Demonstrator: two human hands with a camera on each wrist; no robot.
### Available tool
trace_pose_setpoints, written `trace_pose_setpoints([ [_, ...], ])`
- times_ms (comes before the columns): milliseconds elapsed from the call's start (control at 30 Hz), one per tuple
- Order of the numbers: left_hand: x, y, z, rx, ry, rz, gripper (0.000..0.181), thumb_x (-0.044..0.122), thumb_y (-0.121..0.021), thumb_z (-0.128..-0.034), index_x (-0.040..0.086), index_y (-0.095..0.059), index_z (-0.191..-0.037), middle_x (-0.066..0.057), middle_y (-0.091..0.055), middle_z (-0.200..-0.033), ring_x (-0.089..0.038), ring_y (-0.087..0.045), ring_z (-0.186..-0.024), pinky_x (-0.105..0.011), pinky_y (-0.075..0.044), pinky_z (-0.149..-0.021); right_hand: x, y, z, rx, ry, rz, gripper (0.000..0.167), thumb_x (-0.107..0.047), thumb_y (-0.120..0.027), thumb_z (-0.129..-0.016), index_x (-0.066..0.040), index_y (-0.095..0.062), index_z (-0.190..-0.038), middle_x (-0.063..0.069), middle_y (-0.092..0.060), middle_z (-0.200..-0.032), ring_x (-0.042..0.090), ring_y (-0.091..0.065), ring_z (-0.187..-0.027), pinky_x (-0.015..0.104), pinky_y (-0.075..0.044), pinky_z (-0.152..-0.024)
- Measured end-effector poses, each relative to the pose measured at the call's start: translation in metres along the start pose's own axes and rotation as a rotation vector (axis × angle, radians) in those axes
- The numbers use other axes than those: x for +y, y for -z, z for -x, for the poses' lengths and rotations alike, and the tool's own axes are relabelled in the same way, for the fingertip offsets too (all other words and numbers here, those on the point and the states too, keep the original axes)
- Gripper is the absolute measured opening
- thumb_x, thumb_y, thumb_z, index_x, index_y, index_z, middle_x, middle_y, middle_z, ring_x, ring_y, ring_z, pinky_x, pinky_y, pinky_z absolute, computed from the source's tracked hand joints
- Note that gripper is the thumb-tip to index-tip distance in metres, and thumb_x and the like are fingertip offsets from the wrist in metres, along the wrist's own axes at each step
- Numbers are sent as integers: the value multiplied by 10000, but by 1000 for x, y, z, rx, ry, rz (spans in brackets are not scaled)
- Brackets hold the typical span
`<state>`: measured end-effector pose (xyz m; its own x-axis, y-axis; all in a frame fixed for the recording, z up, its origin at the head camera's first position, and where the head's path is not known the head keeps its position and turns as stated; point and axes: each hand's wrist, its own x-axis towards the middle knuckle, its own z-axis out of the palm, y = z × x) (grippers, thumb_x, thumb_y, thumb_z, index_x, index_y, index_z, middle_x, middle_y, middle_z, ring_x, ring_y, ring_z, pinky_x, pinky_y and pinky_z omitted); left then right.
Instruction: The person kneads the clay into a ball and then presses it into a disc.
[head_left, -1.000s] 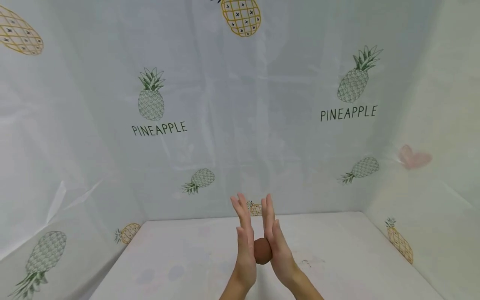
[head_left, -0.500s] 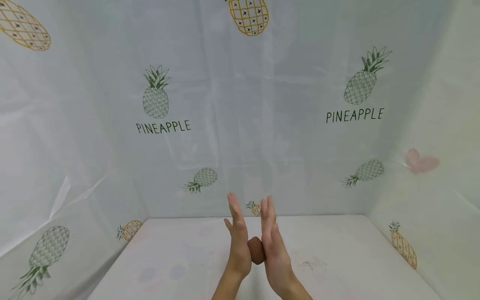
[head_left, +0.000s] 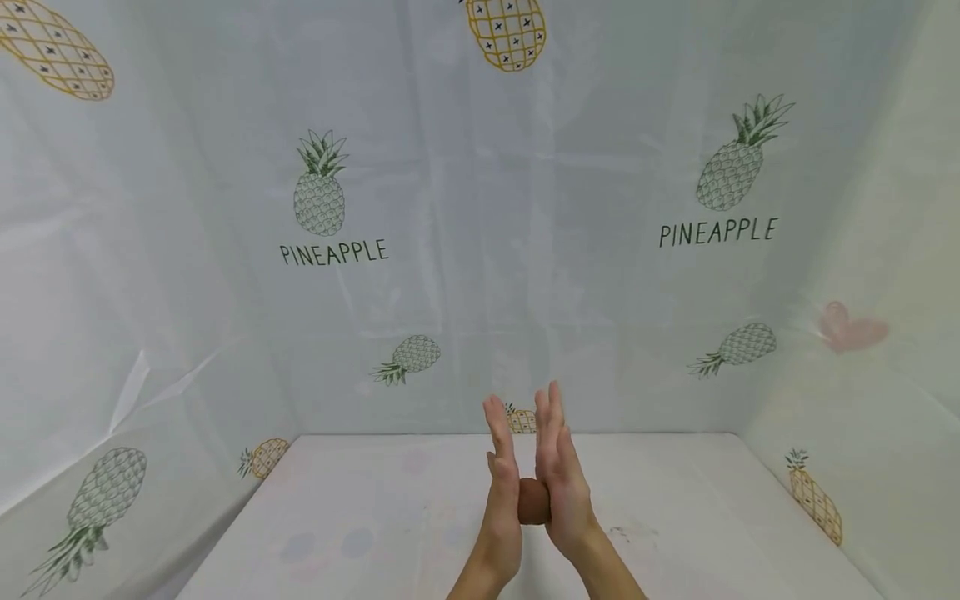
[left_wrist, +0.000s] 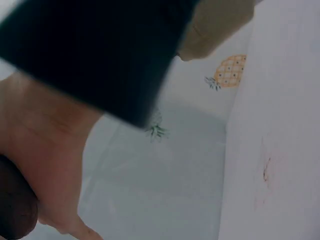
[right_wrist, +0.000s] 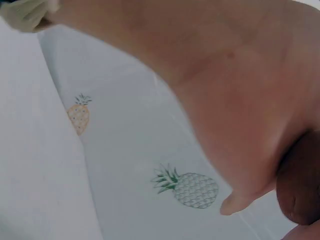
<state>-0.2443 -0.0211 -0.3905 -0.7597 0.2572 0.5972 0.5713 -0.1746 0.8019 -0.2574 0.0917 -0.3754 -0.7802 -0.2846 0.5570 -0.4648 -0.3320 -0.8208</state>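
A small brown lump of clay-like material [head_left: 533, 502] is pressed between two upright palms in the head view. On its left side lies my left hand [head_left: 502, 504], fingers straight and pointing up. My right hand [head_left: 567, 492] touches the other side, its fingers also extended, with the tips slightly higher than the left ones. Part of the dark rounded lump [left_wrist: 17, 200] shows at the lower left of the left wrist view, against a palm. At the lower right of the right wrist view, the lump [right_wrist: 301, 185] rests against a palm too.
Beneath the hands is a white tabletop [head_left: 360, 500] with faint bluish spots and small reddish-brown smudges [head_left: 621, 533]. A pale pineapple-print sheet [head_left: 480, 250] hangs behind the table and along both sides. A dark sleeve or band [left_wrist: 95, 55] crosses the left wrist view.
The palms slide against each other with the lump between them. Since half a second ago the right fingertips have risen, the left ones have dropped, and both hands have shifted right.
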Motion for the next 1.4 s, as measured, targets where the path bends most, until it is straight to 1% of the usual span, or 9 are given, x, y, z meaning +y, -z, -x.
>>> trace_pose_setpoints([
  [267, 12, 9, -2, 56, -25, -6, 559, 512, -7, -1115, 477, 196, -1635, 235, 179, -1744, -104, 234, -1601, -673, 268, -1185, 7, -12, 7, -106, -71, -29, 554, -517, 57, -1114, -478, 169, -1655, -53, 165, -1769, 228, 245, -1615, 707, 218, -1197],
  [400, 11, 19, -7, 61, -21, 9, 548, 515, 5, -1111, 511, 219, -1616, 250, 193, -1732, -140, 255, -1597, -751, 206, -1176, 3, -18, 11, -137, -121, -36, 551, -532, 53, -1111, -495, 164, -1650, -52, 171, -1763, 256, 232, -1618, 697, 223, -1201],
  [533, 8, 29, -10, 81, -1, 1, 557, 578, 19, -1090, 534, 222, -1607, 279, 217, -1717, -104, 260, -1589, -726, 196, -1196, -6, -24, 15, -174, -155, -31, 533, -536, 63, -1106, -539, 180, -1626, -86, 209, -1749, 223, 259, -1607, 708, 198, -1204],
  [700, 0, 33, -14, 127, -20, -67, 579, 548, 12, -1100, 461, 211, -1637, 245, 236, -1722, -61, 263, -1583, -638, 252, -1211, -13, -32, 20, -135, -152, -18, 526, -529, 57, -1110, -570, 127, -1629, -139, 184, -1749, 132, 250, -1600, 708, 176, -1200],
  [833, -7, 27, -12, 133, -60, -167, 592, 486, -14, -1121, 369, 187, -1665, 163, 228, -1744, -84, 252, -1597, -605, 314, -1183, -18, -33, 23, -75, -66, -15, 554, -483, 40, -1117, -502, 89, -1668, -122, 120, -1768, 116, 193, -1615, 701, 178, -1184],
  [1033, -8, 10, -5, 16, -85, -196, 565, 389, -20, -1147, 342, 171, -1677, 130, 216, -1759, -107, 208, -1616, -625, 271, -1200, -24, -23, 21, -4, 72, 11, 589, -421, 57, -1112, -395, 99, -1698, -69, 79, -1785, 185, 134, -1636, 654, 203, -1207],
  [1167, -2, 1, 0, -83, -55, -93, 558, 341, -14, -1147, 372, 187, -1667, 162, 231, -1750, -87, 228, -1604, -610, 261, -1206, -28, -13, 19, 31, 106, 38, 604, -418, 73, -1102, -359, 106, -1703, -83, 61, -1789, 184, 108, -1637, 606, 162, -1240],
  [1333, 10, -8, 7, -181, 2, 14, 556, 367, -19, -1144, 431, 198, -1652, 213, 271, -1722, -55, 280, -1574, -724, 233, -1175, -33, 0, 17, 70, 137, 41, 617, -437, 64, -1099, -338, 98, -1707, -84, 62, -1789, 229, 127, -1637, 671, 185, -1218],
  [1400, 14, -12, 10, -231, -8, 35, 560, 364, -18, -1143, 432, 215, -1647, 206, 250, -1732, -33, 288, -1563, -638, 238, -1211, -36, 5, 16, 102, 154, 34, 615, -449, 41, -1104, -347, 69, -1710, -70, 45, -1790, 246, 131, -1638, 698, 198, -1204],
])
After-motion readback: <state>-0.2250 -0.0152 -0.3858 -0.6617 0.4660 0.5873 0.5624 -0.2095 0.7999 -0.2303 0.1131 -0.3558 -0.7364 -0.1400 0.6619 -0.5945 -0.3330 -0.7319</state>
